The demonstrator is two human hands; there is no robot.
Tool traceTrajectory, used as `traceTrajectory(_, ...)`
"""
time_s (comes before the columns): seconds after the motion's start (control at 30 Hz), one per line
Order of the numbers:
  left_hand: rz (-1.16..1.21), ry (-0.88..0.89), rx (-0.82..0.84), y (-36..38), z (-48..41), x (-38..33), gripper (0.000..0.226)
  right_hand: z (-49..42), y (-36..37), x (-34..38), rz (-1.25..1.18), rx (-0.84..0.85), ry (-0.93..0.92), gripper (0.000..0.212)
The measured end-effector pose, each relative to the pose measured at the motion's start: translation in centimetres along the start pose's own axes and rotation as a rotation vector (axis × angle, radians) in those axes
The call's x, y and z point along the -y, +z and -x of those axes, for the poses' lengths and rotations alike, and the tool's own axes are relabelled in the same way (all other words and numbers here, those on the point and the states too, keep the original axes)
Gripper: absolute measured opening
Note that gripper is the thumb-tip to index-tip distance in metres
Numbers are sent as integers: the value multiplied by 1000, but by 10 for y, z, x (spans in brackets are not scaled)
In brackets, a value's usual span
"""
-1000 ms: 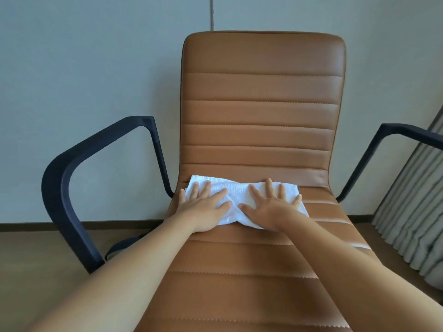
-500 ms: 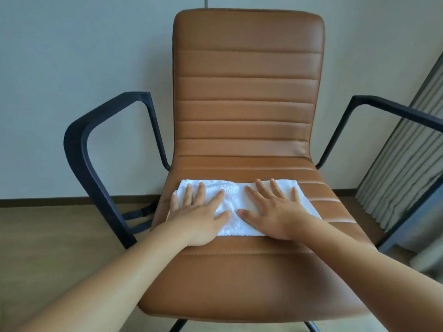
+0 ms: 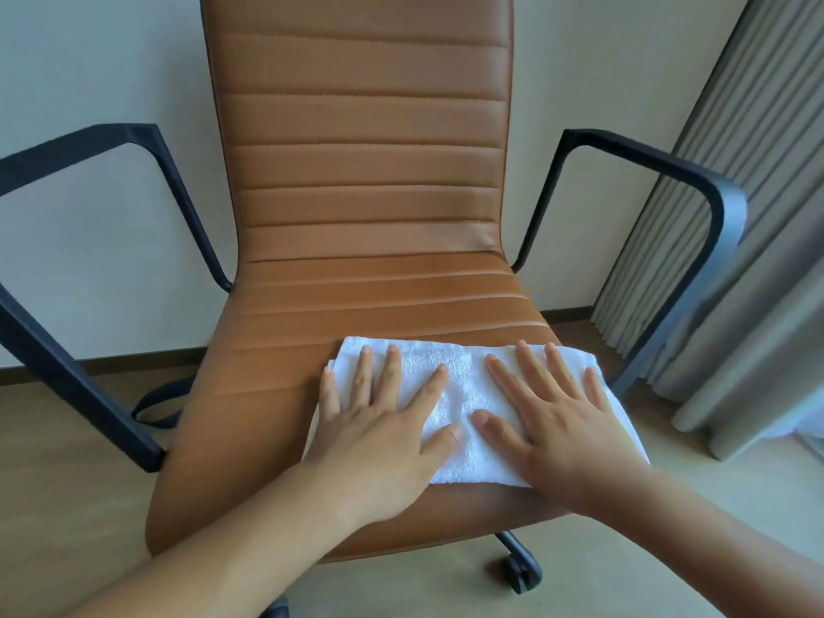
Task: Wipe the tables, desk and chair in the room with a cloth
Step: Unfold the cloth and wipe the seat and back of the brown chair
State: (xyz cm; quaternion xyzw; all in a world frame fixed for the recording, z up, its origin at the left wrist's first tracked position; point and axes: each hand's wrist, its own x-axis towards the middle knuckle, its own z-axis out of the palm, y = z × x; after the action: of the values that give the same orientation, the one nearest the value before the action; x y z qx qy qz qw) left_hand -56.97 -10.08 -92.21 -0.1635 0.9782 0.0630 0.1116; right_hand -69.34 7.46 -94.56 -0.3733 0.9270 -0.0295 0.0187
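A single wide-angle view, worn on the head, looks forward and down from in front of the chair (image 3: 365,216), close above its seat. The backrest climbs the middle and is cut by the top edge. The left hand (image 3: 379,439) and right hand (image 3: 566,434) reach in from the lower corners. The wall (image 3: 89,60) fills the upper left, the curtain (image 3: 735,216) the right, the floor (image 3: 67,483) the bottom.

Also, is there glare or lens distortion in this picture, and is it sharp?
Head view: a pale sheen sits low on the right of the chair back; the wide lens makes the curtain lean. Head view: light is soft, with only faint shadows by the left hand and right hand on the cloth; detail is slightly soft.
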Motion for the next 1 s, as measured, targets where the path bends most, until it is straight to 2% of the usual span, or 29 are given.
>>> traceTrajectory(0.13, 13, 4, 27, -6, -26, -7, 63, -14, -10, -4, -1, -76, -54, 50)
traceTrajectory(0.2, 21, -3, 40, -11, -42, -5, 63, -28, -16, -5, 17, 20, -56, 47)
traceTrajectory(0.3, 32, -22, 70, -20, -68, 2, 63, -57, -22, -11, 7, 137, 9, 69)
traceTrajectory(0.4, 49, -37, 75, -25, -101, 8, 63, -95, -20, -16, 48, 177, -14, 68)
traceTrajectory(0.43, 50, -39, 67, -27, -114, 10, 63, -110, -20, -18, 52, 180, -18, 77)
traceTrajectory(0.5, 51, -39, 56, -29, -134, 12, 63, -134, -19, -26, -69, 148, 53, 114)
traceTrajectory(0.57, 50, -43, 42, -32, -154, 16, 64, -160, -16, -30, -91, 144, 74, 126)
traceTrajectory(0.7, 61, -71, 17, -39, -187, 33, 67, -201, -11, -29, 103, 142, 2, 110)
traceTrajectory(0.8, 75, -120, -4, -43, -198, 55, 69, -228, -8, -15, 105, 130, 22, 99)
traceTrajectory(0.9, 90, -188, -33, -43, -195, 84, 70, -252, -2, 15, 102, 131, -4, 73)
traceTrajectory(1.0, 109, -276, -62, -42, -181, 113, 69, -263, 4, 52, 79, 122, -63, 72)
